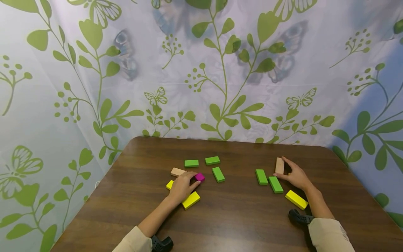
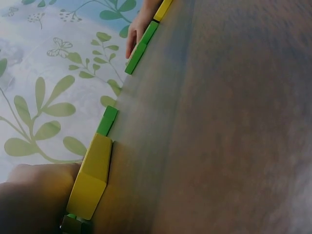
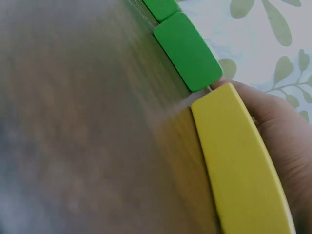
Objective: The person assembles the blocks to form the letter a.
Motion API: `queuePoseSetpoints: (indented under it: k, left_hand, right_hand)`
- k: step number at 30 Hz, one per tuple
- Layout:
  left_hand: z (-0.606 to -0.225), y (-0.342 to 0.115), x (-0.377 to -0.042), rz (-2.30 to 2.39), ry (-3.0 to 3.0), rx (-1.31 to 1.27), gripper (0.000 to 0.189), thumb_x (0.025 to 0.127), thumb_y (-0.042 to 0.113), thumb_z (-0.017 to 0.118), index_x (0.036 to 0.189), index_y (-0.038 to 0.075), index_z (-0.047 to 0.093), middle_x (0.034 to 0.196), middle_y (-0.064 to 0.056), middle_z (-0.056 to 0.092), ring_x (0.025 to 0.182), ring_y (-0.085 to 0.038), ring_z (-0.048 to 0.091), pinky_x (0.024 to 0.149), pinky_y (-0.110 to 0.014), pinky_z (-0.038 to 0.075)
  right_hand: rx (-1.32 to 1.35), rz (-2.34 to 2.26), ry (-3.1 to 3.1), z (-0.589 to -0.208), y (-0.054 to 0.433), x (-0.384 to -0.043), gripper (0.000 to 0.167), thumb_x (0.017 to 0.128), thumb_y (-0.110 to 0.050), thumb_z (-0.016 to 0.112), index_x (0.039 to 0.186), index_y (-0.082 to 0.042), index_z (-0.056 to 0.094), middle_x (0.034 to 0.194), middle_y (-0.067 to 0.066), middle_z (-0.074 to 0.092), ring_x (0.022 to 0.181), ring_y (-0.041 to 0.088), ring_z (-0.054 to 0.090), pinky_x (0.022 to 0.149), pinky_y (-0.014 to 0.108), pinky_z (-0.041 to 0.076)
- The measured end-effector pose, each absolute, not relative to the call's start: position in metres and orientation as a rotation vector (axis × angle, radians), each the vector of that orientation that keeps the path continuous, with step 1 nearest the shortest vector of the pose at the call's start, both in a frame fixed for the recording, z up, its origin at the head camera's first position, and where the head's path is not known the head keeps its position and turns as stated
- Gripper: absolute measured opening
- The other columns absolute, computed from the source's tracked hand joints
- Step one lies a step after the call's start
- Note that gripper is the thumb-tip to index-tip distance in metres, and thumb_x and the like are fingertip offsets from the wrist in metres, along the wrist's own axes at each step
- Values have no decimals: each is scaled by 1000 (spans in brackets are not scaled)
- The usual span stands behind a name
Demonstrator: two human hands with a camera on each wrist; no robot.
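Observation:
A magenta block is pinched between the fingertips and thumb of my left hand, low over the table. Just behind that hand lies a plain wooden block. One yellow block is partly hidden by it, and another yellow block lies on its near side. My right hand grips a second plain wooden block by its two ends. Two green blocks lie left of the right hand, and a yellow block lies close by its wrist.
Several green blocks lie on the brown table to the right of and beyond the left hand. Behind the table's far edge hangs a leaf-patterned cloth. Each wrist wears a black device.

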State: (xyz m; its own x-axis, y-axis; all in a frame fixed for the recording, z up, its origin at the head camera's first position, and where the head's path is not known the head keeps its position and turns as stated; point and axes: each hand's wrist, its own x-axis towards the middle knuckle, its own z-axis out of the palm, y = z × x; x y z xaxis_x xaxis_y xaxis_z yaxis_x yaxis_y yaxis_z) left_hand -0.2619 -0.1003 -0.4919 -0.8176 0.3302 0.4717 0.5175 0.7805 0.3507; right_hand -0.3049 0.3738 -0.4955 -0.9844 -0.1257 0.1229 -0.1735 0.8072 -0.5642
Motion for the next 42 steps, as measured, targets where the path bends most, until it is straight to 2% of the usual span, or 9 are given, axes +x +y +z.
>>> queuePoseSetpoints:
  k: [7,11,16,21,29,35,42]
  left_hand:
    - [-482,-97,-261,-720,-2493,-609,35,83,27,70,111,6,67,110,-8,65,101,-23,61,81,-37,51]
    - [-473,-88,-254,-750,-2429,-616,35,80,25,73,109,7,68,105,-7,66,97,-21,63,79,-35,52]
    - [-462,-71,-241,-795,-2340,-677,34,76,23,76,104,5,69,96,-5,68,89,-18,65,76,-32,53]
    - [-460,-53,-227,-866,-2338,-775,34,74,24,77,104,7,70,96,-2,69,89,-13,64,77,-28,52]
    - [-475,-41,-209,-992,-2469,-1023,32,78,23,74,106,8,69,97,2,68,90,-7,62,81,-23,49]
    - [-481,-38,-206,-916,-2541,-1204,32,86,25,67,114,10,65,108,4,65,102,-6,58,89,-23,45]
    - [-485,-39,-204,-832,-2622,-1250,33,90,28,61,119,12,61,117,0,61,109,-9,55,92,-26,44]
  right_hand:
    - [259,976,-2858,-484,371,-297,99,79,-45,70,148,-6,11,145,32,16,125,55,20,89,71,23]
    - [306,940,-2820,-469,362,-292,98,78,-45,71,149,-10,12,147,27,15,125,55,21,87,72,24]
    - [395,922,-2752,-448,332,-284,97,75,-42,74,149,-14,17,148,22,20,127,51,24,88,71,25]
    - [483,957,-2671,-438,291,-273,95,72,-40,77,148,-16,24,147,19,25,128,47,27,89,69,27]
    - [617,1037,-2657,-451,238,-255,93,71,-46,76,146,-18,28,146,14,30,126,37,36,92,60,36]
    - [648,1073,-2708,-471,218,-253,94,70,-53,73,145,-13,32,144,15,33,128,36,35,93,61,34]
    - [644,1032,-2747,-491,212,-255,95,69,-55,73,142,-8,36,141,19,37,125,38,37,93,59,35]
